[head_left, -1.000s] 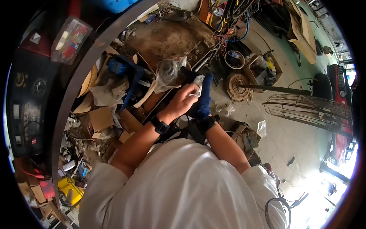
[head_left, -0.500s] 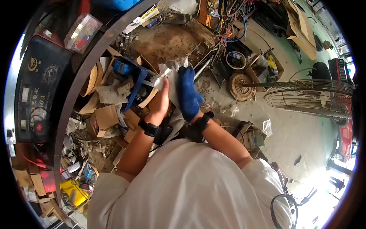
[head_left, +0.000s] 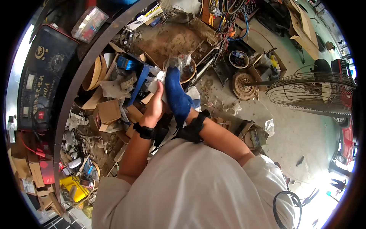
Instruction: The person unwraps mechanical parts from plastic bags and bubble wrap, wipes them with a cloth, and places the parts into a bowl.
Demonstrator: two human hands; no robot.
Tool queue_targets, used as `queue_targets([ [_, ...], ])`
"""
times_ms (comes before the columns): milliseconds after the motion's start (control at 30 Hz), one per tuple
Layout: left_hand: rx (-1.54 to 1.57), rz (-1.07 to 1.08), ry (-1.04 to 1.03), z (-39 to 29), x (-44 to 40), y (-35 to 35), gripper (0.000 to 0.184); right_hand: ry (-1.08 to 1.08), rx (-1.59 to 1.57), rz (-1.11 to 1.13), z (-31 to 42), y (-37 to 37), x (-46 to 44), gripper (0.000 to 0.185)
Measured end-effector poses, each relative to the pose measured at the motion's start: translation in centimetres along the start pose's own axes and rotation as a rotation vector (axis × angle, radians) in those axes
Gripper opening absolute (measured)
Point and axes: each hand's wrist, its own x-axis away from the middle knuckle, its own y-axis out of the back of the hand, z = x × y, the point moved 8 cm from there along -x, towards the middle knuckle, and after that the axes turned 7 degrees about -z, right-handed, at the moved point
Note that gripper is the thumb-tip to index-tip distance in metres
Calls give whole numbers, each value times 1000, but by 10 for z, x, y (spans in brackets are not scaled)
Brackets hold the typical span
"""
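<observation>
My left hand [head_left: 153, 108] is bare, with a black strap round the wrist. Its thumb points up and presses against crumpled whitish clear plastic; the other fingers are mostly hidden. My right hand [head_left: 177, 95] wears a blue glove and is close beside the left, its fingers bent over the same material. A clear plastic bag [head_left: 178, 61] spreads out beyond the gloved fingertips; what it contains, if anything, I cannot make out. Just behind the glove shows the rim of a round tub [head_left: 195, 71].
A blue metal frame piece [head_left: 139, 84] and open cardboard boxes [head_left: 108, 112] lie left of my hands. To the right are a round clutch-like disc [head_left: 244, 86], a bucket [head_left: 239, 59] and a fan cage [head_left: 309, 93]. A curved dark shelf edge [head_left: 72, 91] runs along the left.
Both hands have come slightly left and closer to my body with the plastic, the gloved one tilting more to the left. The round tub behind them has come into view.
</observation>
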Motion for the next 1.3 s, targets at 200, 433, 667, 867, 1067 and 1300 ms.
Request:
queue_targets([
  [200, 111, 37, -125, -19, 24, -16, 58, -809, -597, 298, -37, -23, 7, 41],
  [433, 636, 20, 136, 8, 6, -6, 62, -220, 204, 127, -21, -52, 36, 53],
  [667, 217, 23, -93, -25, 13, -13, 62, -526, -29, 537, 43, 18, -48, 39],
  [867, 189, -88, 117, 3, -3, 24, 56, -81, -198, 265, 18, -24, -9, 58],
  [1067, 207, -111, -100, -16, 10, 17, 56, -245, -259, 380, -6, -42, 7, 47],
  [1300, 498, -110, -68, 14, -3, 52, 47, -235, -25, 491, 19, -48, 2, 54],
])
